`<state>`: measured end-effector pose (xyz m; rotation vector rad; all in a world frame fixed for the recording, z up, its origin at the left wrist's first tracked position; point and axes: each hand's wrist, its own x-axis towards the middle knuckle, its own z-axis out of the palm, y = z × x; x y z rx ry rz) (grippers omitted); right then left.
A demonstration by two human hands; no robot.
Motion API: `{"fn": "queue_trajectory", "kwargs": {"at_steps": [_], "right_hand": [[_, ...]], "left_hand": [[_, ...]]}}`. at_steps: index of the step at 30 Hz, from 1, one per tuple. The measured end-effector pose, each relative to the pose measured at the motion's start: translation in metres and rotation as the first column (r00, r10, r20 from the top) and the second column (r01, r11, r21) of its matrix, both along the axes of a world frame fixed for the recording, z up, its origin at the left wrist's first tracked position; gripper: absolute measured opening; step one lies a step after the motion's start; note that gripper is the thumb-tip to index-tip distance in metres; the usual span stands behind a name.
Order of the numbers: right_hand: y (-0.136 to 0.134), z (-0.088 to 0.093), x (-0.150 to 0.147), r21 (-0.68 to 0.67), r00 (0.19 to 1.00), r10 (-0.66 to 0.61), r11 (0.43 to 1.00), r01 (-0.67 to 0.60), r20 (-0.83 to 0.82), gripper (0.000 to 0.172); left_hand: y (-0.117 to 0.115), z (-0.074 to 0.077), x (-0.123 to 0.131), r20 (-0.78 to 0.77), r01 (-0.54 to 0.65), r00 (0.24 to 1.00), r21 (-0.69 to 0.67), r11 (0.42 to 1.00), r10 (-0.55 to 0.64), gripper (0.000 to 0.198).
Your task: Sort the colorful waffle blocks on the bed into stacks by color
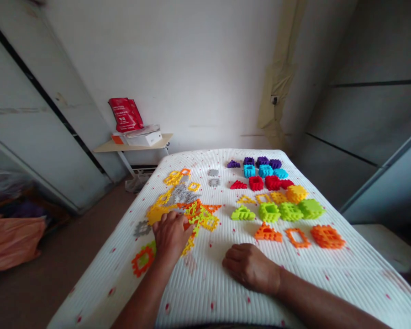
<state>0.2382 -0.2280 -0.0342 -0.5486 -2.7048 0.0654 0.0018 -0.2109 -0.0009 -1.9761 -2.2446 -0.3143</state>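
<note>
The left hand point(171, 235) lies palm down, its grip wide and flat, fingertips on the loose pile of tiles point(188, 205) in the left half of the bed point(205, 292). The right hand point(250, 269) rests near the bed's near edge, grip curled narrow, with nothing seen in it. Sorted rows of tiles point(281, 211) run toward the far right corner. Beyond the far left corner a white box point(144, 138) sits shut, its contents hidden.

The blocks point(187, 208) at centre look like bright, smooth plastic. The sheet point(205, 283) under them is ribbed white cloth, matt. Upper left, the shelf point(130, 145) looks like pale wood.
</note>
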Motion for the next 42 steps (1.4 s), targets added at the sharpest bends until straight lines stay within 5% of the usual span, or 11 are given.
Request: {"fn": "queue_trajectory", "kwargs": {"at_steps": [21, 31, 39, 42], "right_hand": [[0.001, -0.007, -0.001, -0.039, 1.0, -0.021, 0.999, 0.022, 0.011, 0.027], [0.001, -0.009, -0.001, -0.037, 0.999, -0.034, 0.999, 0.035, 0.025, 0.024], [0.001, -0.011, -0.001, -0.029, 0.999, -0.035, 0.999, 0.034, -0.004, 0.025], [0.003, -0.007, -0.001, -0.065, 0.998, -0.02, 0.998, 0.015, -0.066, 0.022]], "left_hand": [[-0.002, -0.005, 0.011, 0.0, -0.051, 0.999, -0.019, 0.999, 0.051, 0.04], [-0.005, -0.012, 0.015, 0.049, 0.034, 0.998, 0.108, 0.994, -0.039, 0.016], [0.001, -0.019, -0.001, 0.316, 0.044, 0.935, 0.345, 0.938, -0.16, 0.02], [0.002, -0.022, -0.004, 0.59, -0.022, 0.778, 0.369, 0.929, -0.216, 0.025]]}}
